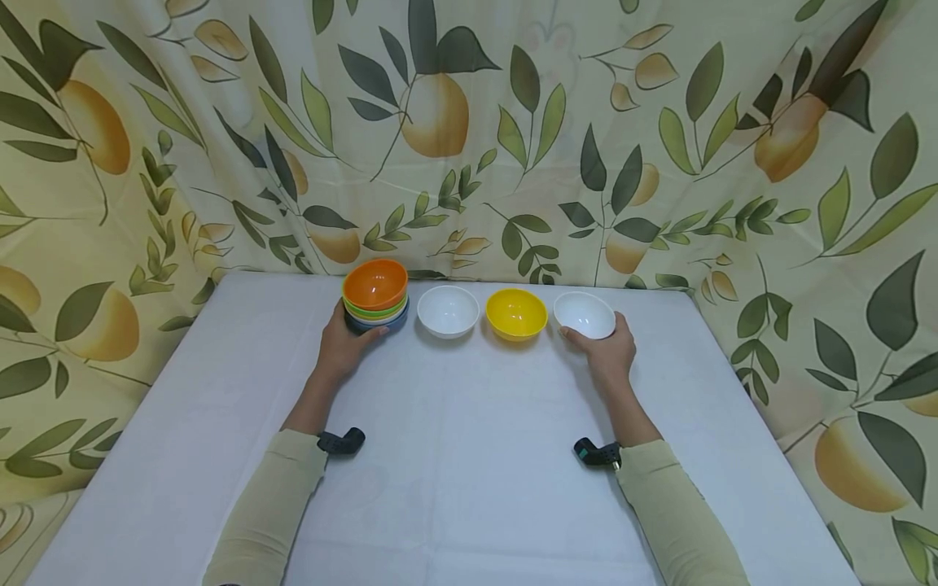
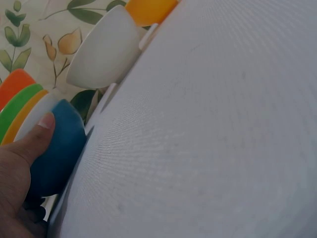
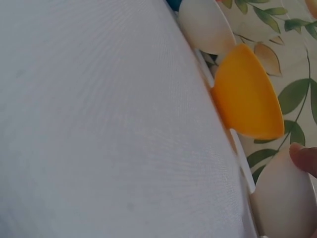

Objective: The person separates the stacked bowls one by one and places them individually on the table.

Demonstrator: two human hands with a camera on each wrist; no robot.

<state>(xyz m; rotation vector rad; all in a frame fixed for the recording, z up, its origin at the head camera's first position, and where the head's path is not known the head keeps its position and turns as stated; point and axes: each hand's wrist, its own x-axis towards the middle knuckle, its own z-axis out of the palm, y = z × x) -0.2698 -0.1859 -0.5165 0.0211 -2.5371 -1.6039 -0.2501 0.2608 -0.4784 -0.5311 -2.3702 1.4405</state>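
At the left end of a row of bowls, my left hand grips a stack of nested bowls, thumb in front and fingers round the left side. The top one is an orange bowl; green, yellow and white rims show beneath. A blue bowl forms the bottom, the thumb resting on its side near the rim. At the other end my right hand holds a white bowl, with the thumb on its near rim. Its other fingers are mostly hidden behind the bowl.
Between the hands stand another white bowl and a yellow bowl, both upright. All stand near the back edge of a table with a white cover. A fruit-and-leaf patterned cloth hangs right behind.
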